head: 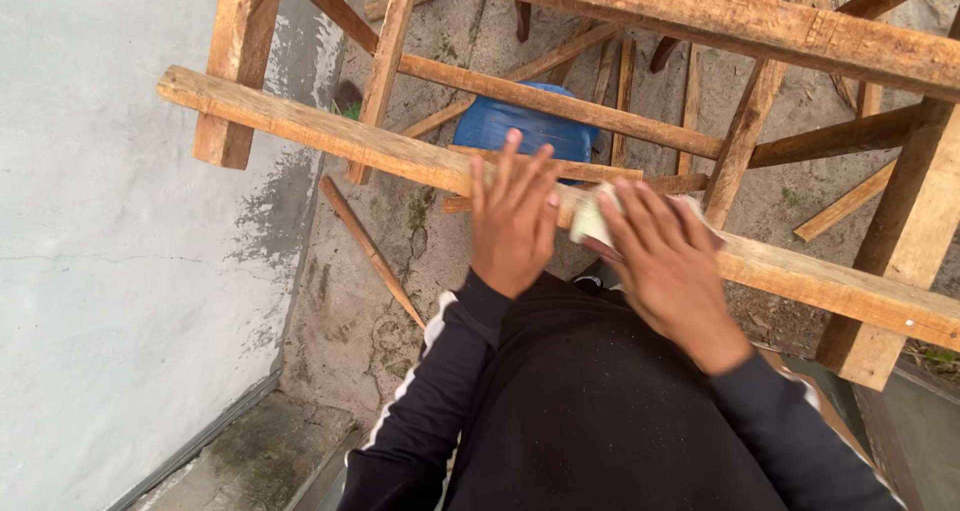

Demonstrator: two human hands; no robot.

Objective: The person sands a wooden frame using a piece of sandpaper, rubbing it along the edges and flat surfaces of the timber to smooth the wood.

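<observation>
Against the long wooden rail [330, 131] of a rough timber frame, both hands sat side by side. Left hand [513, 221] lay spread, fingers flat on rail, prob. to steady; right hand [665, 261] pressed a pale folded pad [590, 221] onto rail w/ fingers curled over it, just right of left hand. Blue bin [525, 126] was on ground below rail.

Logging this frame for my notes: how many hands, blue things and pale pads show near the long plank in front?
Hands: 2, left hand and right hand
Blue tub: 1
Pale pad: 1
Long plank: 1
Total: 5
</observation>
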